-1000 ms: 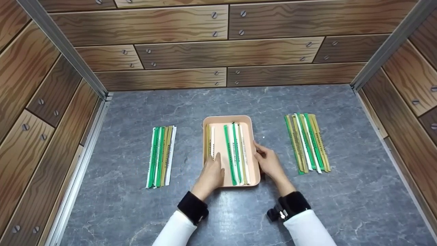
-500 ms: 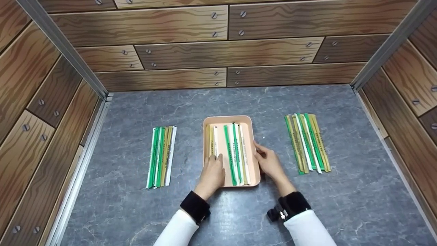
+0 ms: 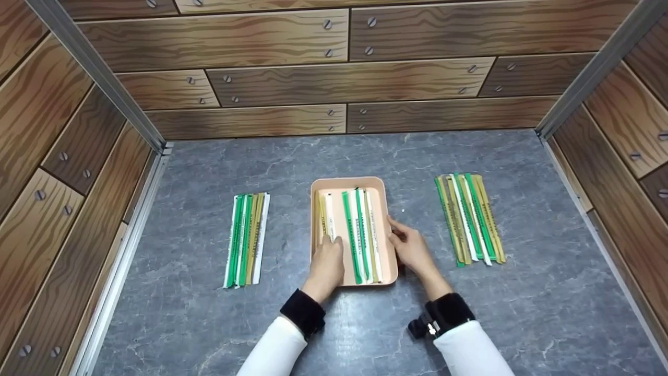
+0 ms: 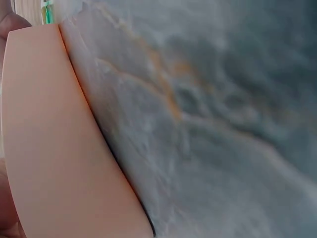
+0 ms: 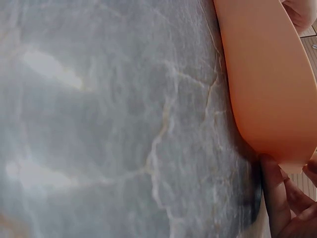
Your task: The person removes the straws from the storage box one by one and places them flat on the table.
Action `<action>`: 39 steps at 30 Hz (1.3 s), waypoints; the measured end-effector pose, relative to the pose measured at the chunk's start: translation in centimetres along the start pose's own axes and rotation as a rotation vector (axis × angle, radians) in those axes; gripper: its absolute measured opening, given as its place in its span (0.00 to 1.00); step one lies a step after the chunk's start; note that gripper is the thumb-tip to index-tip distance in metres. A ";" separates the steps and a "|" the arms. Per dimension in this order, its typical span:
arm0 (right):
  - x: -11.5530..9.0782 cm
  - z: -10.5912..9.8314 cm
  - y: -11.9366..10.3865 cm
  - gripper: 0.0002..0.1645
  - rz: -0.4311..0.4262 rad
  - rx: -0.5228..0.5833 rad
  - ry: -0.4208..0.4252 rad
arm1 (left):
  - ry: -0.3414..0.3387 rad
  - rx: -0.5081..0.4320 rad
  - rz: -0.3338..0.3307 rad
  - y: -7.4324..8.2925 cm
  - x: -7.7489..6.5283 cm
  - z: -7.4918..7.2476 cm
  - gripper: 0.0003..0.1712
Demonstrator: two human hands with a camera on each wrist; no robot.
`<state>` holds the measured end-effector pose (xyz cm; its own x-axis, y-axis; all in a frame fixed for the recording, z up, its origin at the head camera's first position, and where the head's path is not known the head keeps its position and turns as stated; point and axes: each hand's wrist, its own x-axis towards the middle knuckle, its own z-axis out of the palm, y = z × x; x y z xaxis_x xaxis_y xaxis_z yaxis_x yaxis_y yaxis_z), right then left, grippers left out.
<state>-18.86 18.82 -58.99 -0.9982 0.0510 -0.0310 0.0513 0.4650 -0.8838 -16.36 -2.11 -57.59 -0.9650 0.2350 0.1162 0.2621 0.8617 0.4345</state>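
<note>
A shallow peach tray (image 3: 347, 182) lies mid-table in the head view. Inside, a few gold and white wrapped straws (image 3: 329, 214) lie along its left side. Green, white and gold wrapped straws (image 3: 360, 235) lie in its right half. My left hand (image 3: 326, 267) reaches in over the near end of the left straws and pinches them; its fingers hide their lower part. With thumb and fingers, my right hand (image 3: 412, 251) grips the tray's right edge. The right wrist view shows those fingers (image 5: 276, 191) at the tray wall (image 5: 272, 84). In the left wrist view, the tray wall (image 4: 59, 139) hides most of the left hand.
One row of wrapped straws (image 3: 244, 240) lies on the grey marbled table (image 3: 172, 324) left of the tray. Another bundle (image 3: 469, 219) lies to its right. Wood-patterned walls (image 3: 276, 83) enclose the table at the back and sides.
My left hand has shifted slightly right inside the tray, its fingers curling in. The left straws have moved a little right with it. The right hand and tray have stayed in place.
</note>
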 end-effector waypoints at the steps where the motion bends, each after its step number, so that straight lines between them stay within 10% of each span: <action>1: 0.0 0.0 0.0 0.27 -0.002 -0.002 0.003 | -0.008 0.009 -0.005 0.1 0.0 0.0 0.17; 13: 0.0 0.0 0.1 0.27 -0.026 0.009 0.009 | -0.075 0.094 -0.041 0.3 0.0 -0.4 0.25; 19: 0.0 0.0 0.1 0.27 -0.016 0.005 -0.003 | -0.094 0.120 -0.053 0.1 -0.1 -0.5 0.10; 28: 0.0 0.0 0.1 0.28 -0.017 0.003 -0.014 | -0.087 0.016 -0.061 -0.4 -0.2 -0.9 0.10; 39: 0.1 0.0 0.2 0.28 -0.021 -0.007 -0.005 | 0.119 -0.149 -0.030 -1.7 -1.3 -3.2 0.25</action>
<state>-18.91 18.91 -59.21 -0.9992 0.0365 -0.0152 0.0306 0.4718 -0.8812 -15.50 -5.32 -55.59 -0.9682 0.1478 0.2017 0.2384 0.7894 0.5656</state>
